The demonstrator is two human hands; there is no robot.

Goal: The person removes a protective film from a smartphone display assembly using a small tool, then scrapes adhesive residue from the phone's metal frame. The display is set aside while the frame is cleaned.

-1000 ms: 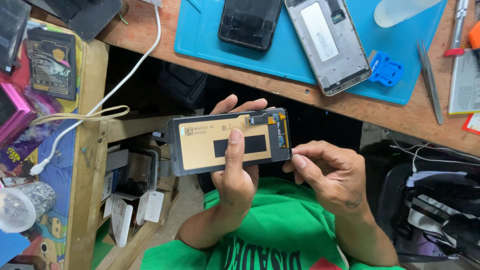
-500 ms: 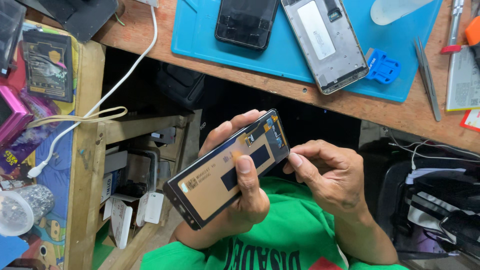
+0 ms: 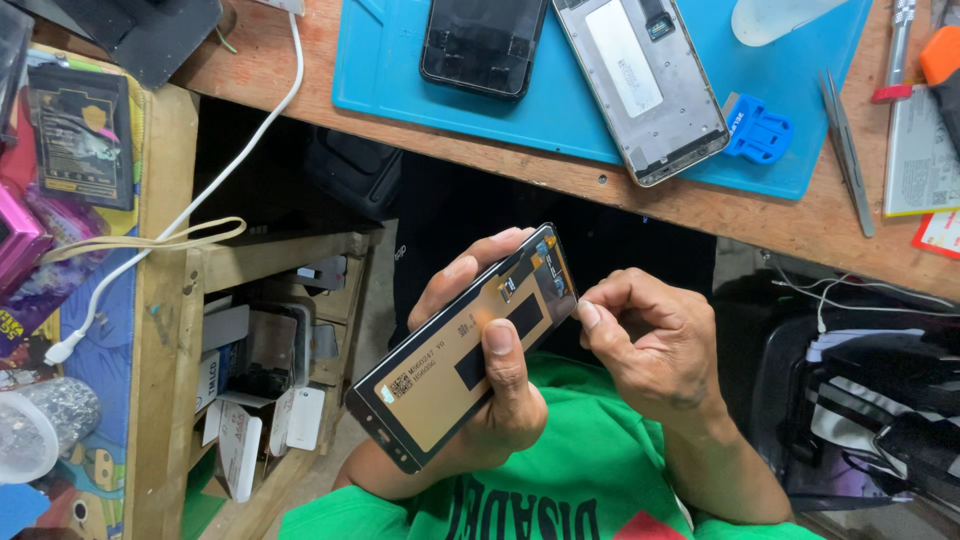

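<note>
— What lies around you on the bench [image 3: 520, 165]?

— You have a blue mat [image 3: 560, 105] on the wooden top. On it lie a dark phone [image 3: 484, 42] face down and, just beside it, a grey phone frame [image 3: 642, 80] that hangs a little over the mat's near edge. A small blue plastic tool [image 3: 757, 130] sits at the frame's right side, and metal tweezers [image 3: 846, 150] lie further right, half on the bare wood. A white cable [image 3: 190, 210] runs down from the bench over the wooden shelf [image 3: 165, 330] at your left, where small boxes and papers are stacked inside.

— Does something stand in your way?

— Nothing lies between your hands and the bench. You hold your work below its edge, over your lap and your green shirt [image 3: 590, 470]. A dark bag [image 3: 860, 400] is at your right side.

— And how are my hands?

— Your left hand [image 3: 490, 370] is closed around the display panel [image 3: 465, 345]: the thumb presses on the gold back, the fingers wrap behind the upper long edge. The panel is tilted, its top corner pointing up and to the right. Your right hand [image 3: 650, 345] is curled almost to a fist, and the thumb and forefinger pinch together at the panel's top corner, touching it. What they pinch there is too small to tell.
</note>
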